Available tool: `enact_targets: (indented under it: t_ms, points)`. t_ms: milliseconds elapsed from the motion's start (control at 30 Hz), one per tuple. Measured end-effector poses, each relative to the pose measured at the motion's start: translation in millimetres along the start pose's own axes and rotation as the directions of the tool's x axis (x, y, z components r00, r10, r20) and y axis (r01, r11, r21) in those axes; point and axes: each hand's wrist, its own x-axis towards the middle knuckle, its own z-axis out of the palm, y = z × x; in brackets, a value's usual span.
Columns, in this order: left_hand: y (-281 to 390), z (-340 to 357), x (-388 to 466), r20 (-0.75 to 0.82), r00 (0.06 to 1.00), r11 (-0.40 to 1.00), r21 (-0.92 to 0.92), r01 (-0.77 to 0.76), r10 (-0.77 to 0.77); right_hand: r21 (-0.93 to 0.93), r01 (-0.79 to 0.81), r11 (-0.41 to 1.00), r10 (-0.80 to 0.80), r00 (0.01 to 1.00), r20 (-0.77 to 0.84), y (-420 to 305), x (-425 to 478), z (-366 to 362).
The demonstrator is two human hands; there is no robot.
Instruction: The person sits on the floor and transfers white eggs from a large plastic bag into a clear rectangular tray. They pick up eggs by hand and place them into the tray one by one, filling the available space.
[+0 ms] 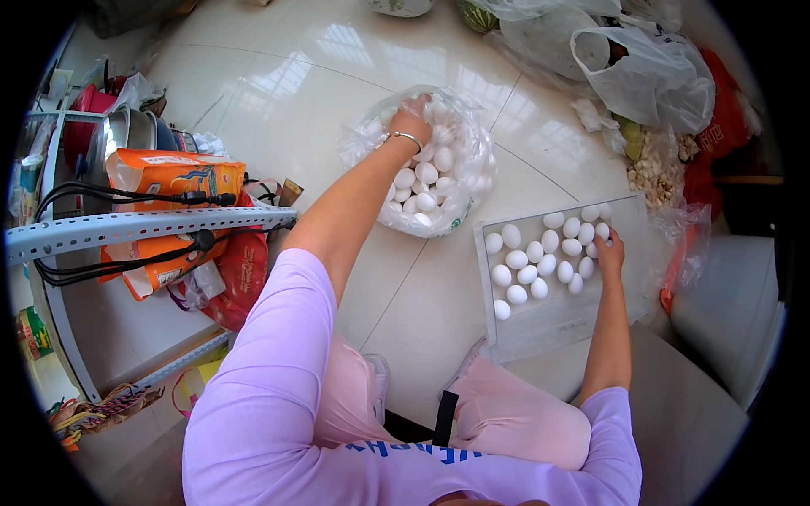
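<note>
White eggs (426,172) fill a clear plastic bag (468,212) that lies open on the tiled floor. My left hand (414,117), with a silver bangle at its wrist, reaches into the far part of this bag; its fingertips are hidden by plastic and eggs, so its hold cannot be told. To the right, a clear plastic bin (544,341) holds several loose white eggs (549,241) spread over its bottom. My right hand (610,250) is inside the bin near its right wall, with thumb and fingers around a white egg (602,231) among the others.
A metal shelf (145,224) with orange packaging bags (183,177), black cables and pots stands at the left. White plastic bags (645,76), a striped melon (476,16) and a heap of garlic (652,167) lie at the far right. A grey container (721,310) stands right of the bin.
</note>
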Motion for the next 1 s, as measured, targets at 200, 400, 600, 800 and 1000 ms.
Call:
enact_targets:
  t_ms: [200,400,600,800,1000]
  points:
    - [-4.5,-0.1,-9.4,-0.083,0.996,0.994,-0.111,0.019,-0.028,-0.036,0.034,0.999,-0.036,0.998,-0.053,-13.9,-13.6,-8.5]
    - [-12.6,-43.7,-39.6,-0.17,0.985,0.978,-0.198,-0.063,0.029,0.084,0.166,0.982,-0.157,0.982,-0.102,-53.5,-52.1,-57.3]
    - [34.8,-106.6,-105.1,0.372,0.925,0.534,-0.767,0.355,-0.08,0.871,-0.344,0.35,-0.28,0.849,0.448,-229.7,-142.6,-79.5]
    - [88.1,-119.6,-196.4,0.338,0.881,0.64,-0.767,0.054,0.331,0.664,-0.732,0.153,-0.526,0.509,0.682,-323.4,-202.5,-37.8]
    - [112.5,-100.8,-232.4,0.37,0.813,0.785,-0.599,-0.161,0.449,0.595,-0.803,0.034,-0.435,0.524,0.732,-291.4,-223.4,-5.2]
